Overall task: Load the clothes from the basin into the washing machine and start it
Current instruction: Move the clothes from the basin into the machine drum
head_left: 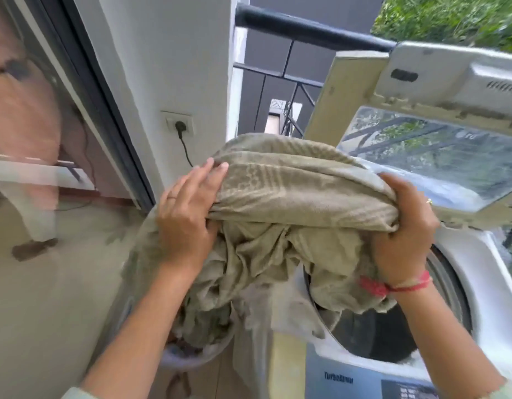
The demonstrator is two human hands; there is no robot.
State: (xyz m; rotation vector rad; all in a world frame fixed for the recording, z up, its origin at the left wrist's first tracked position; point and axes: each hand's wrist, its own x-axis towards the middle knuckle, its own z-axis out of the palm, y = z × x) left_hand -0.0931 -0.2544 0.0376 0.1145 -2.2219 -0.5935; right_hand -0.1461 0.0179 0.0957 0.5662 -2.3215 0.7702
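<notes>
Cloth (pixel 292 197), beige, bunched | left hand (pixel 185 214) fingers grip left end | right hand (pixel 404 228) fingers clench right end | over washing machine (pixel 479 269), basin (pixel 191 359) left

Your beige patterned cloth (pixel 292 191) is bunched up high, tail trailing into the basin (pixel 191 359) near left, other end hanging into the drum (pixel 393 338) of the washing machine (pixel 482 272), right. Lid (pixel 421 156) raised open.

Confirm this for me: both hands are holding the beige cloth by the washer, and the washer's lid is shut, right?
Not quite: the lid is open, raised behind the drum, as the head view shows. The rest stands: the left hand and right hand both hold the beige cloth by the washer.
</notes>
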